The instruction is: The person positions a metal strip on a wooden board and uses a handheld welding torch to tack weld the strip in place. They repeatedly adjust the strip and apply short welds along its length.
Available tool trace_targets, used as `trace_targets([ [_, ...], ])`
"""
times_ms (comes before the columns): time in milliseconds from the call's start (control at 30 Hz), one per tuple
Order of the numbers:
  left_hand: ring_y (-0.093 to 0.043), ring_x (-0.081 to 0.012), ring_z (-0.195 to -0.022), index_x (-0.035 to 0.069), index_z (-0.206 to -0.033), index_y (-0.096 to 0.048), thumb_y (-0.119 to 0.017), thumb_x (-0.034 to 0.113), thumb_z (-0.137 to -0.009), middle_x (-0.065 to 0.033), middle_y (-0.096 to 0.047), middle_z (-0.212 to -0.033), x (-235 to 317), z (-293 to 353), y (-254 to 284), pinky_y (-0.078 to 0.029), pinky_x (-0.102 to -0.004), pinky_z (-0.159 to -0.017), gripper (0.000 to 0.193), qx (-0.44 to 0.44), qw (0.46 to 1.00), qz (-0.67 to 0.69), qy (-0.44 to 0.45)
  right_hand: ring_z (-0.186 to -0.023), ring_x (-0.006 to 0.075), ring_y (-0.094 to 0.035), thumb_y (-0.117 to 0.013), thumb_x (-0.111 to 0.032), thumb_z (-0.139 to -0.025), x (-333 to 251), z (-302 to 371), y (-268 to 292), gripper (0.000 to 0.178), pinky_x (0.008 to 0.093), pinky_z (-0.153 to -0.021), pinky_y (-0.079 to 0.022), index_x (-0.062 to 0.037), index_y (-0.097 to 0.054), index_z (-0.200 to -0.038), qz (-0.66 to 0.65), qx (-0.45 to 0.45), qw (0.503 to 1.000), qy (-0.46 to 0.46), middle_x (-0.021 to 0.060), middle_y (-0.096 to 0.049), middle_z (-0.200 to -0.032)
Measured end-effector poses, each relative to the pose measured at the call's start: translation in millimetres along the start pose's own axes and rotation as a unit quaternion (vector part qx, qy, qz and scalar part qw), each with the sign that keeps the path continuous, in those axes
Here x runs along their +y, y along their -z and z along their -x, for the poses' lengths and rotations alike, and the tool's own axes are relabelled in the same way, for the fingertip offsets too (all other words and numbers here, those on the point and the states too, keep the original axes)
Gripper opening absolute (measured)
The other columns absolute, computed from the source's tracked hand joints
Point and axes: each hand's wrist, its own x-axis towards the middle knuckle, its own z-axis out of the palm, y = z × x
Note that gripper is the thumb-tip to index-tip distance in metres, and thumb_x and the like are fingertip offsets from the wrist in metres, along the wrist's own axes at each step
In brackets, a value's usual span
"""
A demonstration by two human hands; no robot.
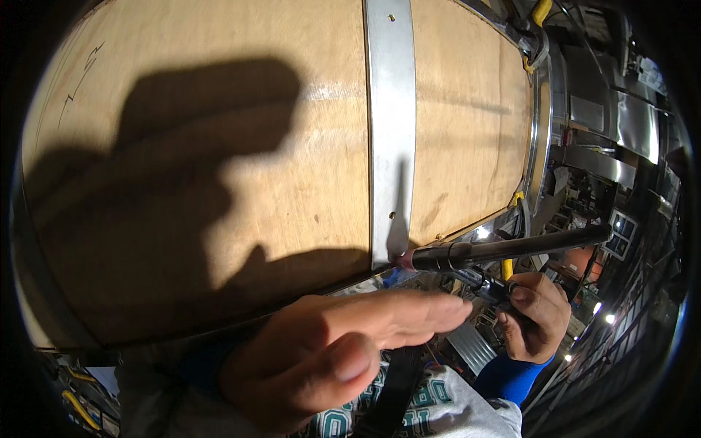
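A TIG welding torch (467, 255) with a pink cup and a long black back cap is in my right hand (539, 310), whose fingers are wrapped round its handle. The cup sits at the near end of a flat metal strip (391, 109), by the panel's edge; I cannot tell if it touches. My left hand (343, 339) is held out just below that edge, fingers stretched toward the torch and thumb apart, with nothing in it. The strip runs across a large plywood panel (307, 175) and has small holes in it.
A rounded metal frame (542, 124) borders the panel on the right, with yellow clamp parts (542, 12) along it. Sheet metal (635, 128) and workshop clutter lie beyond. Another yellow-handled clamp (80, 409) shows at the lower left. Dark shadows fall over the panel's left half.
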Motion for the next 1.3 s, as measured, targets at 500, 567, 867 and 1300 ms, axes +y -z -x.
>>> trace_targets([
  [500, -0.034, -0.0554, -0.149, -0.01, -0.161, -0.021, -0.021, 0.083, -0.099, -0.0424, -0.032, -0.159, -26.7, -13.2, 22.8, -0.034, -0.0586, -0.123, 0.112, -0.016, 0.913, 0.012, -0.408, -0.075, 0.0291, -0.07, -0.086, -0.013, -0.074, -10.0, 3.4, -3.5, 0.033, 0.0342, -0.069, -0.052, -0.0092, -0.071, -0.103, -0.022, 0.047, 0.999, 0.01, 0.016, -0.073, -0.095],
  [567, -0.034, -0.0581, -0.148, -0.008, -0.162, -0.019, -0.02, 0.083, -0.099, -0.0434, -0.031, -0.159, -21.0, -11.9, 18.3, -0.035, -0.0595, -0.123, 0.111, 0.013, 0.893, 0.015, -0.45, -0.074, 0.0293, -0.07, -0.085, -0.015, -0.075, -12.7, -0.7, -2.4, 0.032, 0.0345, -0.069, -0.052, -0.009, -0.071, -0.103, -0.009, 0.041, 0.999, 0.01, 0.0159, -0.072, -0.093],
  [867, -0.038, -0.0559, -0.147, -0.015, -0.158, -0.022, -0.022, 0.079, -0.102, -0.0447, -0.034, -0.156, -19.1, -6.3, 32.7, -0.036, -0.0581, -0.121, 0.109, -0.041, 0.923, -0.082, -0.374, -0.075, 0.0282, -0.069, -0.087, -0.017, -0.073, -15.8, 3.4, -3.5, 0.028, 0.0341, -0.068, -0.049, -0.0103, -0.075, -0.097, 0.016, 0.017, 1.0, 0.012, 0.0123, -0.073, -0.095],
  [1300, -0.052, -0.0511, -0.139, -0.012, -0.153, -0.037, -0.024, 0.077, -0.103, -0.0405, -0.049, -0.148, -13.5, -5.5, 13.7, -0.045, -0.0603, -0.115, 0.103, 0.023, 0.955, -0.075, -0.285, -0.07, 0.0263, -0.065, -0.087, -0.007, -0.07, -19.4, -0.2, -5.6, 0.042, 0.0329, -0.063, -0.047, -0.0137, -0.074, -0.109, 0.019, 0.054, 0.997, 0.045, 0.013, -0.074, -0.096],
])
